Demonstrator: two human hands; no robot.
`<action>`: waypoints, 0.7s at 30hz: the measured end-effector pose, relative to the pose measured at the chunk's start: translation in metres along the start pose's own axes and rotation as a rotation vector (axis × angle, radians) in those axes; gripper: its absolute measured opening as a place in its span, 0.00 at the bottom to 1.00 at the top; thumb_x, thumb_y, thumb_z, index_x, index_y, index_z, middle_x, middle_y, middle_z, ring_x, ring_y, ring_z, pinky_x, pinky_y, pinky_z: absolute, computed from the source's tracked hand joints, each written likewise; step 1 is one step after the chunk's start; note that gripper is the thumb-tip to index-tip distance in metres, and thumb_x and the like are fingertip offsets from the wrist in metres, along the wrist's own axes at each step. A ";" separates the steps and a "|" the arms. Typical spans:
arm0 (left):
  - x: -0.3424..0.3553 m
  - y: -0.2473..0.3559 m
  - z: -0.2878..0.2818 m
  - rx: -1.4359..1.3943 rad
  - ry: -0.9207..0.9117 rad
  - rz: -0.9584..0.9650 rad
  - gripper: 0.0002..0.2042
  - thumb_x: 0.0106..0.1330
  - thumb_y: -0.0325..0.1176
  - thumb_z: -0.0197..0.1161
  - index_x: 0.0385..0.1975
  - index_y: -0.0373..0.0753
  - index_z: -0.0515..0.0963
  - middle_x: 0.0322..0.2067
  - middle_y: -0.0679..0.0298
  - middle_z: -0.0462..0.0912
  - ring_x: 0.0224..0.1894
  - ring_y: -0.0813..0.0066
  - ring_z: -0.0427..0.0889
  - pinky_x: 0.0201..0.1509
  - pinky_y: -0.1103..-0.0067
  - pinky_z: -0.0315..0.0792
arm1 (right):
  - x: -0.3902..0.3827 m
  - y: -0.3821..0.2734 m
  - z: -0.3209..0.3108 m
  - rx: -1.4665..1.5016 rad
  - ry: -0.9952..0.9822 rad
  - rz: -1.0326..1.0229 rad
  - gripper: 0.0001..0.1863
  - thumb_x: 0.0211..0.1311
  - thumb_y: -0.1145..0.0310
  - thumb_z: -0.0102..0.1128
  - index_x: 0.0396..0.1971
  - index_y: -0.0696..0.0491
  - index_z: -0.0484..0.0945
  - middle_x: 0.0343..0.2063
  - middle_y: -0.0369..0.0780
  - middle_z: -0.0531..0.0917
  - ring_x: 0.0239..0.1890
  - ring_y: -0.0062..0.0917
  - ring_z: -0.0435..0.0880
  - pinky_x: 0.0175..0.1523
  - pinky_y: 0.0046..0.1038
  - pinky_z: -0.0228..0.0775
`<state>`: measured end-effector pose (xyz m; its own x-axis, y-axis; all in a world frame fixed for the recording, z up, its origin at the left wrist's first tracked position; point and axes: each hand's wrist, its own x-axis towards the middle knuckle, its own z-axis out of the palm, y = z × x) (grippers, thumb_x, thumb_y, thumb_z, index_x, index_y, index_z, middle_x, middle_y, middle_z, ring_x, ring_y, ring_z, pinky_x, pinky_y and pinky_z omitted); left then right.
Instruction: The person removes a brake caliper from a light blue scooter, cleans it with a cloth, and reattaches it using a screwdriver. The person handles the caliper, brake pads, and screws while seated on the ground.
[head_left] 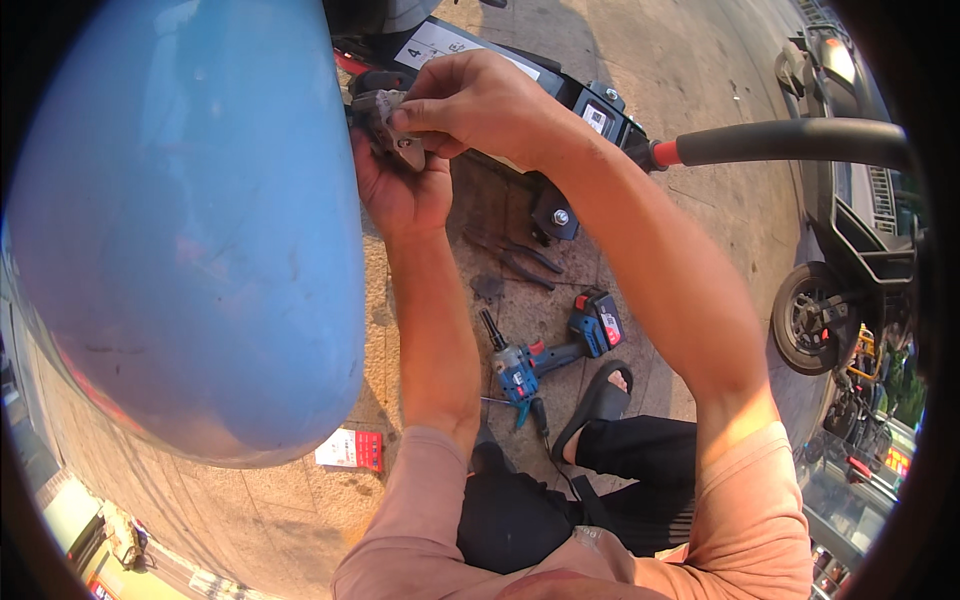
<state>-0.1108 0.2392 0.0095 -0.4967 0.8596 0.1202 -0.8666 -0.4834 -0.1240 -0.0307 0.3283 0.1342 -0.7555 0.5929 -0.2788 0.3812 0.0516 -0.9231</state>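
Observation:
A small grey metal part (392, 125), shaped much like a brake caliper, is held between both my hands beside the light blue rounded body panel (200, 260). My left hand (408, 195) cups it from below, with its fingers mostly hidden behind the part. From the right, my right hand (468, 108) pinches the part between thumb and fingers. A dark piece (378, 82) sits just above the part. Below my hands, pliers (512, 255) lie on the paving, and a blue cordless impact wrench (525, 368) with a long socket lies closer to me.
A black frame (575, 95) with bolts and a label stands beyond my right wrist. From it a black padded bar (785, 142) runs right. A red and white box (350, 450) lies on the ground near the panel. A parked scooter (825, 310) stands far right. My sandalled foot (600, 405) is by the wrench.

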 end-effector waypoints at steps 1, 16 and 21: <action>0.001 0.000 0.000 -0.021 0.018 -0.005 0.18 0.69 0.43 0.62 0.54 0.42 0.78 0.53 0.65 0.83 0.59 0.65 0.78 0.62 0.62 0.71 | 0.000 0.002 0.003 -0.012 -0.023 -0.067 0.12 0.56 0.67 0.72 0.33 0.60 0.84 0.27 0.40 0.87 0.29 0.21 0.85 0.37 0.25 0.77; -0.005 -0.006 0.007 0.262 0.267 0.179 0.19 0.72 0.48 0.59 0.53 0.41 0.78 0.49 0.65 0.83 0.48 0.72 0.80 0.51 0.72 0.74 | 0.000 0.010 0.003 0.165 -0.020 0.044 0.13 0.59 0.64 0.73 0.35 0.57 0.83 0.29 0.39 0.86 0.28 0.22 0.85 0.35 0.24 0.80; -0.001 -0.010 0.000 0.285 0.182 0.180 0.20 0.74 0.50 0.57 0.53 0.41 0.78 0.50 0.66 0.83 0.49 0.73 0.79 0.51 0.74 0.73 | -0.001 0.011 0.003 0.185 -0.019 0.070 0.14 0.58 0.64 0.74 0.36 0.58 0.83 0.28 0.38 0.86 0.31 0.22 0.85 0.38 0.24 0.80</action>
<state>-0.1017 0.2428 0.0103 -0.6478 0.7596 -0.0583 -0.7575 -0.6342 0.1548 -0.0273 0.3261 0.1232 -0.7410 0.5746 -0.3476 0.3304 -0.1388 -0.9336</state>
